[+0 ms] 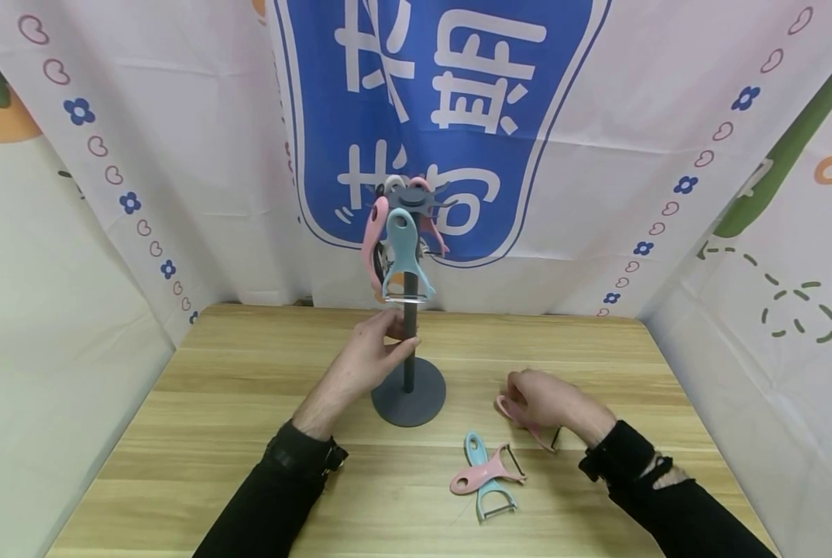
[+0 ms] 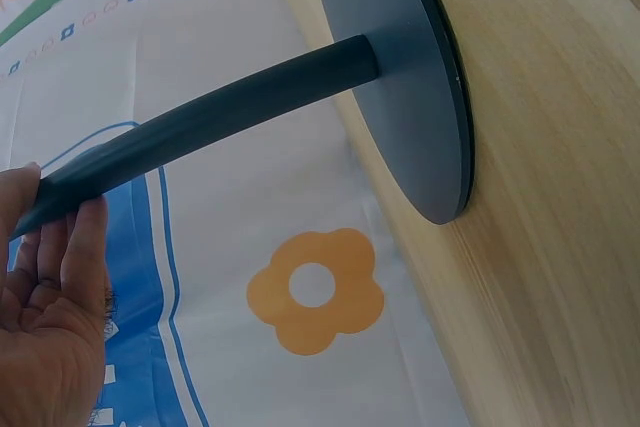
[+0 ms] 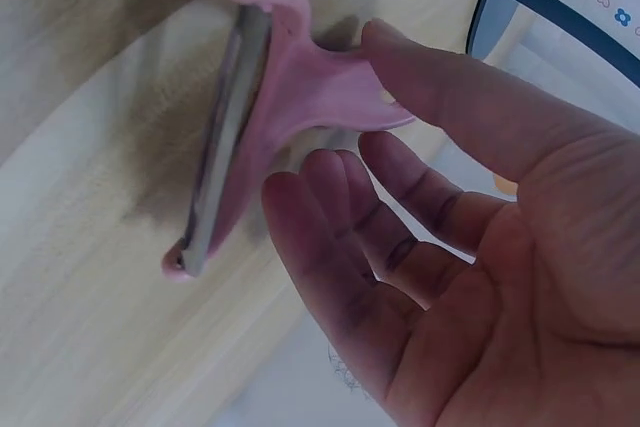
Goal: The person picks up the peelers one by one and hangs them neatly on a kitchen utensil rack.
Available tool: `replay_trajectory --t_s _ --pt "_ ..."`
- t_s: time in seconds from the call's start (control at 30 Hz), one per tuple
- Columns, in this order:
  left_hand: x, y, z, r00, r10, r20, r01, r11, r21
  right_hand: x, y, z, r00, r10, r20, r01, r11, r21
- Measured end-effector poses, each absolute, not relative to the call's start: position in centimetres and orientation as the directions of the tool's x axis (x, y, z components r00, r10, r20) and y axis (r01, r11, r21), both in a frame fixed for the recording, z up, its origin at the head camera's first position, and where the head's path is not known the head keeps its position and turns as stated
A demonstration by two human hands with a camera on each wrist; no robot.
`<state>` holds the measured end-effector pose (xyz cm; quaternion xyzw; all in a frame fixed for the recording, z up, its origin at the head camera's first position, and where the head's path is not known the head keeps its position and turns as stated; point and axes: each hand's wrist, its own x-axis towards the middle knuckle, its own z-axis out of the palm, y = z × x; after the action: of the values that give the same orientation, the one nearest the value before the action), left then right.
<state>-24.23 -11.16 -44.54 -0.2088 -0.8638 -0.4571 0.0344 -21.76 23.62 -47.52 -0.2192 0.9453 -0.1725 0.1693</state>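
1. Stand (image 1: 410, 376), centre of the head frame: the left hand (image 1: 370, 353) grips its pole between thumb and fingers. Steady, light pressure should hold it upright.
2. Peeler (image 3: 318, 87), right of centre in the lower half of the head frame: the right hand (image 1: 544, 403) pinches it. Contact with the table (image 1: 249, 403) cannot be confirmed.
3. Fingertips are best placed well back from the blade (image 3: 225, 137) and clear of the crossed pair (image 1: 482, 473), lower centre.
4. Appearance: pink, glossy, Y-shaped; straight metal blade spanning the fork.

Left fingers (image 2: 84, 259) pinch dark pole (image 2: 210, 125) | round base (image 2: 415, 97) on table (image 2: 555, 207)
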Motion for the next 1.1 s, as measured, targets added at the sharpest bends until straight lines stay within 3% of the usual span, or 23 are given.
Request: replay_trajectory --t_s 0.3,0.87,1.1 --pt "-24.25 -11.24 -44.60 -0.910 0.331 0.250 0.391 0.484 0.783 -21.43 23.45 -47.61 -0.856 -0.418 -0.304 -0.267 0.861 -0.432" --pt "-24.24 -11.33 -44.66 -0.909 0.330 0.255 0.396 0.490 0.777 -21.72 23.38 -48.01 -0.877 -0.375 -0.299 -0.231 0.877 -0.422" --pt "-24.23 -11.27 -44.64 -0.910 0.328 0.252 0.392 0.490 0.779 -22.10 23.44 -47.70 -0.881 -0.400 -0.251 -0.274 0.866 -0.417"
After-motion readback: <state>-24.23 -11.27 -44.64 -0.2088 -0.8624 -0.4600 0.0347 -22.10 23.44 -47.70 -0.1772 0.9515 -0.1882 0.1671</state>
